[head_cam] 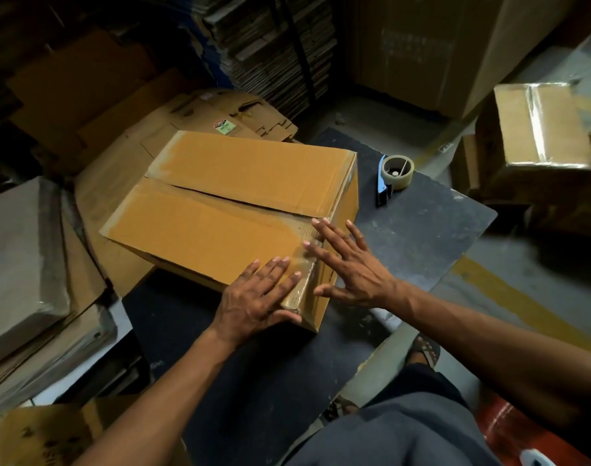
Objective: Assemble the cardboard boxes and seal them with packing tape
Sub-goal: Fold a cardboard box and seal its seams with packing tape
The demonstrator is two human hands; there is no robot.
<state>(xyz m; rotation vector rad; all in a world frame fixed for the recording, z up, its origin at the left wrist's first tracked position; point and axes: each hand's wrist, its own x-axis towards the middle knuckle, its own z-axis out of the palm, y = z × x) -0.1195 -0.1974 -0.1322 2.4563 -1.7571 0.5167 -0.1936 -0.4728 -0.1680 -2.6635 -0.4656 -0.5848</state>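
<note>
A brown cardboard box (227,210) lies on a dark grey table (432,216), its two top flaps folded down with a seam between them. Clear tape runs along the box's near right edge. My left hand (257,301) presses flat on the box's near corner, fingers straight over the tape. My right hand (348,264) lies flat with spread fingers on the right edge of the top and over the side. A tape dispenser (393,174) with a roll of clear tape rests on the table to the right of the box, apart from both hands.
Flattened cardboard sheets (28,264) pile up at left. Stacks of folded cartons (270,45) stand at the back. A taped box (543,126) sits at the right on other boxes. My knee and sandalled foot (423,351) are below the table's near right edge.
</note>
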